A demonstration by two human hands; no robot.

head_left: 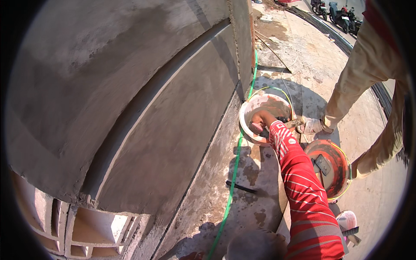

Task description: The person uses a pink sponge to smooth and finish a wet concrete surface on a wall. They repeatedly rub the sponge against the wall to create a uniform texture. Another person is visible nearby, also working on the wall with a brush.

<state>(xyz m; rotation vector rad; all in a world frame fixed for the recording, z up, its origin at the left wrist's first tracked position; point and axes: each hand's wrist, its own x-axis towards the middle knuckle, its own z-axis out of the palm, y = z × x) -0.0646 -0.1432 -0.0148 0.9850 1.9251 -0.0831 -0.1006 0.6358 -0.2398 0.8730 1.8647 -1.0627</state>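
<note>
My right arm, in a red patterned sleeve, reaches out over a white bucket [243, 113]. Inside its rim, my right hand [262, 117] is closed around a small pinkish-red object [256, 127] whose kind I cannot make out. Wet grey-brown residue coats the bucket's inner wall. Against the right rim lies a stick-like, dirty wooden handle [295, 122], with a dark part beside it inside the bucket. My left hand is out of the picture.
A freshly plastered grey wall [173, 125] with a groove fills the left, above pierced blocks [97, 225]. Along its foot runs a green hose [234, 173]. Another person's legs [359, 73] stand at right, by an orange-red bucket [342, 161] holding a flat tool [322, 164]. Motorbikes [340, 17] are parked far off.
</note>
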